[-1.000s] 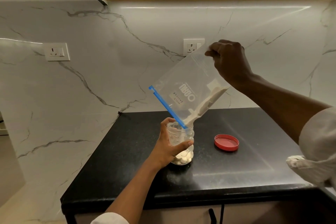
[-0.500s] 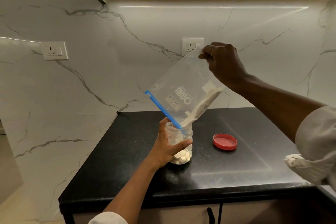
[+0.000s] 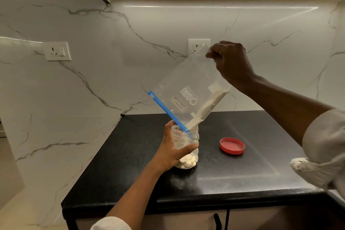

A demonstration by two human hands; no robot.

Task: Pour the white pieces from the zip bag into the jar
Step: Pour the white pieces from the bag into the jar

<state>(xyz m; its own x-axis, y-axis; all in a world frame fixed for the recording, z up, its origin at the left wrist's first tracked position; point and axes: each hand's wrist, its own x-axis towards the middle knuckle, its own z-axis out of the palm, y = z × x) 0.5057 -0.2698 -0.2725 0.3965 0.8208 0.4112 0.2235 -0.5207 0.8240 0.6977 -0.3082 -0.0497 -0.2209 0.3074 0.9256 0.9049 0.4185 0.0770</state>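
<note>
Right now we pinch the bottom corner of the clear zip bag (image 3: 188,87) with our right hand (image 3: 230,63), fingers curled tight on the plastic, so the bag hangs tilted with its blue zip strip (image 3: 167,111) pointing down to the left. The lower end of that strip dips into the mouth of the jar (image 3: 184,142), and a stream of white pieces (image 3: 205,110) lies along the bag's lower edge, running down into the opening. Our left hand (image 3: 172,150) wraps around the jar, thumb across its front and fingers behind, gripping it upright on the black surface (image 3: 242,177). A shallow layer of white pieces already sits at the bottom of the jar. The bag carries upside-down white lettering and a small handwritten label. To the right of the jar, apart from it, a red lid (image 3: 232,145) lies flat on the surface. Behind, the marble wall (image 3: 112,61) holds two white sockets (image 3: 57,51), one partly hidden by the bag's raised corner.
</note>
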